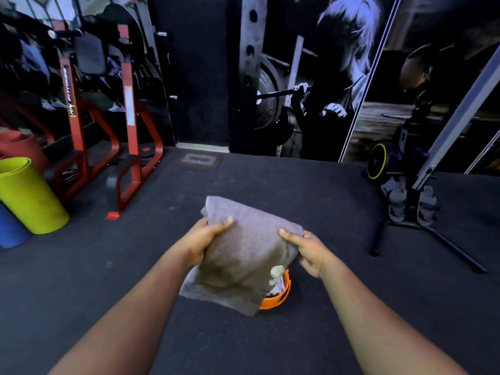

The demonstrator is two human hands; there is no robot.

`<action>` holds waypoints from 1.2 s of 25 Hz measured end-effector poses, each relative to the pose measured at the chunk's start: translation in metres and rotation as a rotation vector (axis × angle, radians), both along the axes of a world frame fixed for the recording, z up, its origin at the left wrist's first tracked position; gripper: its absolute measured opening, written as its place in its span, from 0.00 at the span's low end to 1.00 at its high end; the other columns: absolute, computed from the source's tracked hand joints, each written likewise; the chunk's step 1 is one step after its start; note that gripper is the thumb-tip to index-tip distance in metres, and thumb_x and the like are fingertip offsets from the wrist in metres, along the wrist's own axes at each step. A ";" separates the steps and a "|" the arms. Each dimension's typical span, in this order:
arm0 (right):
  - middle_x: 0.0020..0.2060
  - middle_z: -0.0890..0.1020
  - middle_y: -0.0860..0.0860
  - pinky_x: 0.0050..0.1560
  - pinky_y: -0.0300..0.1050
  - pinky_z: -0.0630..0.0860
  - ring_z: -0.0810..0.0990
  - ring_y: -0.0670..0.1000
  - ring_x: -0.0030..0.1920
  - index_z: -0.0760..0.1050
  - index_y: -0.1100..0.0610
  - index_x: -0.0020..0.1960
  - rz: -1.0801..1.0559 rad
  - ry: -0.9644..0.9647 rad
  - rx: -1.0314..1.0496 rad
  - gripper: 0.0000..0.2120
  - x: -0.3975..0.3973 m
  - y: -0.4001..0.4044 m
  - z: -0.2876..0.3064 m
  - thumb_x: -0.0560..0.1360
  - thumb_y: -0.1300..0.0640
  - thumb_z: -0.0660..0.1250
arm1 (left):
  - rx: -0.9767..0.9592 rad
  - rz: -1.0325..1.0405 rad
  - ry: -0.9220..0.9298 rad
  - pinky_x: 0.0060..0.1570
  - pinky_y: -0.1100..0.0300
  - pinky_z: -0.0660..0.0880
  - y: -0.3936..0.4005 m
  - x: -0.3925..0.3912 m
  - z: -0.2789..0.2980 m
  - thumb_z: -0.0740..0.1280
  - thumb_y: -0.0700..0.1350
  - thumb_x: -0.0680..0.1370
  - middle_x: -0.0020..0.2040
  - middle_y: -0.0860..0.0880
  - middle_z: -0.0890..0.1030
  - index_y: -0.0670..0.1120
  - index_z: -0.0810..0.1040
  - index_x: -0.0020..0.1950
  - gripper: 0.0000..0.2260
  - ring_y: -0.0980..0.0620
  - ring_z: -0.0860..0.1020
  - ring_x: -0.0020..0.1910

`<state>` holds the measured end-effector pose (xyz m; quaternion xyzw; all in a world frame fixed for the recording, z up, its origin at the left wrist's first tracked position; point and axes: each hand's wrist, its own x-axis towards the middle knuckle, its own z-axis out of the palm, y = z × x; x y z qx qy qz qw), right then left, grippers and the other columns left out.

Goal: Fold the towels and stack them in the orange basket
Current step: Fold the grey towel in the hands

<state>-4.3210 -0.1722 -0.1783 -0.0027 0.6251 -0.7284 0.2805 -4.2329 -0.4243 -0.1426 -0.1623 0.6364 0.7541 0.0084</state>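
Towel (243, 255) first: you have one folded grey towel held flat between your two hands, raised above the dark rubber floor (81, 280). Your left hand (201, 240) grips its left edge, thumb lying across the top face and the other fingers curled underneath out of sight. Your right hand (311, 251) pinches the right edge, one straight finger on top pointing left and the rest tucked below. The towel tilts away from you, its near corner drooping lower than the far one.

Directly under that near right corner sits the orange basket (280, 296), and you see only a curved slice of its rim past the cloth; the towel covers most of it. A small pale tag or scrap (276, 273) shows at the basket's edge, against the towel; what it is cannot be made out. Whether the towel touches the rim cannot be told.

Further out on your left stands a rolled yellow-green mat (29, 196) with a blue roll (10, 228) just beside it. Beyond them is a red steel machine frame (130, 147). On your far right a dark stand with a yellow-rimmed wheel (377, 162) rests on the floor. A small grey doormat (199, 159) lies at the far wall, which carries a large weightlifting mural (311, 77).
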 end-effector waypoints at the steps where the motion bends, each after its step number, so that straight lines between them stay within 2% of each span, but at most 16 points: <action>1: 0.49 0.87 0.59 0.44 0.42 0.81 0.87 0.54 0.50 0.81 0.64 0.57 -0.018 0.045 0.066 0.13 -0.003 -0.005 -0.003 0.75 0.58 0.75 | -0.102 -0.019 -0.087 0.50 0.56 0.81 -0.006 0.005 -0.013 0.73 0.48 0.79 0.54 0.44 0.87 0.42 0.82 0.60 0.14 0.50 0.86 0.51; 4: 0.41 0.87 0.54 0.39 0.41 0.78 0.85 0.53 0.42 0.81 0.61 0.46 -0.073 0.207 0.405 0.13 -0.013 -0.016 -0.018 0.71 0.53 0.79 | -0.166 0.073 -0.147 0.49 0.57 0.83 -0.021 -0.003 -0.038 0.78 0.49 0.74 0.53 0.42 0.87 0.40 0.83 0.57 0.17 0.50 0.86 0.48; 5: 0.38 0.85 0.52 0.39 0.42 0.76 0.83 0.51 0.40 0.79 0.59 0.44 -0.138 0.254 0.513 0.15 -0.017 -0.020 -0.027 0.70 0.50 0.80 | -0.165 0.127 -0.170 0.53 0.53 0.83 -0.023 -0.010 -0.042 0.81 0.55 0.69 0.54 0.42 0.86 0.41 0.82 0.57 0.25 0.48 0.86 0.49; 7: 0.40 0.80 0.48 0.42 0.44 0.72 0.78 0.48 0.41 0.73 0.57 0.49 -0.265 0.315 0.649 0.20 -0.017 -0.027 -0.035 0.70 0.47 0.79 | -0.186 0.167 -0.238 0.60 0.52 0.78 -0.021 -0.018 -0.043 0.83 0.62 0.62 0.58 0.44 0.83 0.40 0.75 0.63 0.40 0.49 0.82 0.55; 9: 0.44 0.77 0.49 0.44 0.41 0.72 0.76 0.46 0.44 0.70 0.56 0.58 -0.269 0.301 0.556 0.23 -0.022 -0.028 -0.041 0.72 0.50 0.78 | -0.239 0.171 -0.269 0.64 0.56 0.72 -0.019 -0.026 -0.050 0.81 0.52 0.70 0.64 0.46 0.74 0.42 0.59 0.76 0.44 0.50 0.74 0.60; 11: 0.51 0.77 0.49 0.49 0.39 0.74 0.76 0.46 0.49 0.71 0.53 0.62 -0.089 0.310 0.466 0.24 -0.033 -0.023 -0.051 0.71 0.57 0.79 | -0.252 0.034 -0.211 0.62 0.63 0.74 -0.024 -0.040 -0.069 0.80 0.40 0.72 0.67 0.47 0.71 0.47 0.47 0.82 0.51 0.51 0.73 0.61; 14: 0.57 0.72 0.49 0.59 0.43 0.74 0.74 0.47 0.57 0.74 0.48 0.62 0.268 0.465 0.706 0.31 -0.063 -0.013 -0.073 0.64 0.62 0.81 | -0.548 -0.269 -0.190 0.48 0.68 0.77 -0.033 -0.064 -0.094 0.76 0.28 0.69 0.64 0.45 0.74 0.48 0.60 0.80 0.45 0.51 0.77 0.56; 16: 0.54 0.69 0.51 0.57 0.43 0.73 0.74 0.51 0.55 0.77 0.49 0.60 0.366 0.596 0.876 0.27 -0.087 -0.014 -0.090 0.64 0.63 0.79 | -0.889 -0.347 -0.194 0.54 0.63 0.74 -0.029 -0.085 -0.107 0.73 0.31 0.68 0.65 0.44 0.77 0.49 0.73 0.73 0.34 0.47 0.78 0.60; 18: 0.53 0.69 0.51 0.53 0.45 0.73 0.76 0.55 0.55 0.79 0.49 0.58 0.421 0.712 1.041 0.19 -0.111 -0.016 -0.109 0.69 0.59 0.75 | -1.090 -0.417 -0.223 0.58 0.61 0.72 -0.022 -0.113 -0.131 0.71 0.38 0.70 0.63 0.47 0.80 0.55 0.80 0.66 0.26 0.47 0.79 0.61; 21: 0.62 0.71 0.52 0.59 0.51 0.73 0.71 0.57 0.65 0.77 0.49 0.60 0.553 0.853 1.305 0.17 -0.155 -0.014 -0.143 0.72 0.50 0.70 | -1.364 -0.434 -0.368 0.64 0.51 0.72 -0.007 -0.157 -0.172 0.67 0.48 0.78 0.66 0.48 0.73 0.59 0.77 0.68 0.19 0.47 0.73 0.67; 23: 0.73 0.68 0.54 0.68 0.54 0.70 0.66 0.57 0.75 0.75 0.53 0.65 0.696 0.841 1.326 0.21 -0.187 -0.010 -0.169 0.74 0.48 0.68 | -1.622 -0.521 -0.374 0.74 0.40 0.57 0.003 -0.182 -0.201 0.63 0.49 0.81 0.77 0.46 0.63 0.55 0.72 0.74 0.20 0.44 0.57 0.79; 25: 0.72 0.72 0.56 0.67 0.55 0.73 0.72 0.58 0.71 0.70 0.55 0.67 0.834 0.724 1.274 0.20 -0.219 -0.006 -0.193 0.77 0.50 0.65 | -1.713 -0.703 -0.355 0.77 0.36 0.43 0.011 -0.210 -0.232 0.59 0.46 0.83 0.83 0.46 0.57 0.49 0.67 0.79 0.23 0.43 0.47 0.83; 26: 0.67 0.76 0.58 0.62 0.56 0.76 0.77 0.60 0.64 0.68 0.54 0.66 0.885 0.642 1.254 0.18 -0.237 -0.004 -0.208 0.79 0.50 0.62 | -1.671 -0.784 -0.404 0.78 0.38 0.47 0.013 -0.228 -0.247 0.58 0.44 0.84 0.81 0.46 0.62 0.48 0.67 0.78 0.22 0.43 0.53 0.82; 27: 0.62 0.79 0.58 0.57 0.54 0.77 0.80 0.60 0.59 0.68 0.53 0.67 0.898 0.580 1.237 0.17 -0.255 -0.002 -0.223 0.80 0.49 0.59 | -1.592 -0.842 -0.468 0.78 0.42 0.58 0.012 -0.246 -0.261 0.58 0.43 0.84 0.76 0.46 0.70 0.50 0.68 0.76 0.20 0.43 0.64 0.78; 28: 0.60 0.80 0.57 0.54 0.51 0.77 0.80 0.58 0.57 0.71 0.51 0.67 0.878 0.502 1.226 0.18 -0.272 -0.002 -0.238 0.81 0.45 0.58 | -1.497 -0.868 -0.517 0.71 0.44 0.69 0.010 -0.263 -0.274 0.57 0.44 0.84 0.71 0.47 0.76 0.52 0.69 0.76 0.20 0.43 0.73 0.71; 30: 0.57 0.83 0.53 0.50 0.47 0.75 0.81 0.52 0.52 0.80 0.47 0.62 0.760 0.297 1.137 0.20 -0.303 -0.006 -0.274 0.81 0.39 0.58 | -1.358 -0.892 -0.537 0.60 0.48 0.77 0.008 -0.295 -0.305 0.56 0.46 0.84 0.67 0.46 0.78 0.56 0.66 0.76 0.20 0.41 0.79 0.63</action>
